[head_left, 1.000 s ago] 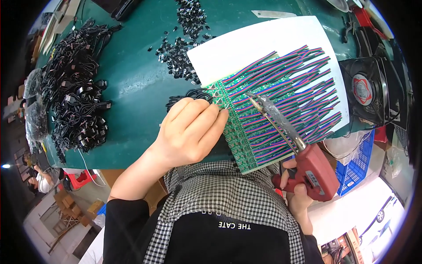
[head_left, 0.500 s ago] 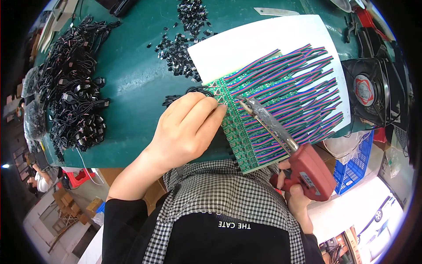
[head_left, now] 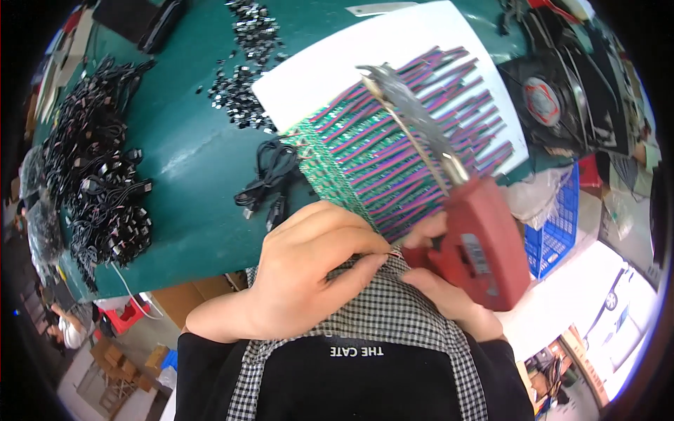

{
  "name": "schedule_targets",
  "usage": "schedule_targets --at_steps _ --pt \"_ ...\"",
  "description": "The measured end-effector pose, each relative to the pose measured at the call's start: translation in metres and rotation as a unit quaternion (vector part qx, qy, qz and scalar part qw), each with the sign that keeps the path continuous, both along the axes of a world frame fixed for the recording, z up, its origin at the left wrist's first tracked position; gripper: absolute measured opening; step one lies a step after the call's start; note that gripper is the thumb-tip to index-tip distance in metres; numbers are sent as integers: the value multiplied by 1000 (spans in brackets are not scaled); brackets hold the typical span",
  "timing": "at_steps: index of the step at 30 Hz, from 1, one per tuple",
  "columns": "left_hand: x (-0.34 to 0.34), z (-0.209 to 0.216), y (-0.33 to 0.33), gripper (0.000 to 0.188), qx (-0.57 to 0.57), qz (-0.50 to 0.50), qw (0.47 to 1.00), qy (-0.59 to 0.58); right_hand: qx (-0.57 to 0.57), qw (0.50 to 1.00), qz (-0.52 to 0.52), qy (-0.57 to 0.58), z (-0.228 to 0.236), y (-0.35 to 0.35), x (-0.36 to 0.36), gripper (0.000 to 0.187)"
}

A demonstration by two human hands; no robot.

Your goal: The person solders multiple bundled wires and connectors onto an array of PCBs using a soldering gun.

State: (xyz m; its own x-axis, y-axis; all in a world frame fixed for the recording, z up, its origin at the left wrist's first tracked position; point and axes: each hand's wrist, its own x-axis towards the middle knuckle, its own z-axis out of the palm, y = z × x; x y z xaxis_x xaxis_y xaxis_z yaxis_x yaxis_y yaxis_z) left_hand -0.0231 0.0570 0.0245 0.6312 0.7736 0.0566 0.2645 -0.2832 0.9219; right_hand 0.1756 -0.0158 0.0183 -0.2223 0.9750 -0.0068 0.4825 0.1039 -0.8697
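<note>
My left hand (head_left: 309,274) is in front of my apron at the table's near edge, thumb and fingertips pinched on what looks like a thin wire end. My right hand (head_left: 453,298) grips a red soldering gun (head_left: 488,245), its long tip angled up and left over the boards. Those fingers lie close to my left fingertips. Beyond them a panel of green circuit boards (head_left: 326,165) carries rows of red, blue, green and black wires, resting on a white sheet (head_left: 379,49). A coiled black cable (head_left: 274,165) lies left of the panel. The gun is blurred by motion.
A heap of black cables with plugs (head_left: 105,168) covers the table's left side. Small black connector pieces (head_left: 242,91) are piled at the back. A black fan (head_left: 554,102) stands at the right, above a blue plastic crate (head_left: 554,231). A blade (head_left: 382,9) lies at the far edge.
My left hand has drawn back from the boards toward my apron. The soldering gun's tip has lifted off the boards' left part and moved away from me. The whole view has shifted somewhat.
</note>
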Motion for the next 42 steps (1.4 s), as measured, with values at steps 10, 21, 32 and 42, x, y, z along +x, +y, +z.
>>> schedule_targets --at_steps 10,21,32,42 --pt "8 -8 -14 9 -192 -38 980 -28 27 975 -175 135 -25 -23 -25 27" --pt "3 -14 -21 8 -367 -33 928 -47 -122 953 -133 243 -18 -31 -18 40" --pt "-29 -33 35 21 464 72 875 119 -46 885 -249 391 -25 -31 -2 47" --pt "-32 -61 45 22 511 -17 847 146 -156 869 -202 424 -44 -53 7 58"
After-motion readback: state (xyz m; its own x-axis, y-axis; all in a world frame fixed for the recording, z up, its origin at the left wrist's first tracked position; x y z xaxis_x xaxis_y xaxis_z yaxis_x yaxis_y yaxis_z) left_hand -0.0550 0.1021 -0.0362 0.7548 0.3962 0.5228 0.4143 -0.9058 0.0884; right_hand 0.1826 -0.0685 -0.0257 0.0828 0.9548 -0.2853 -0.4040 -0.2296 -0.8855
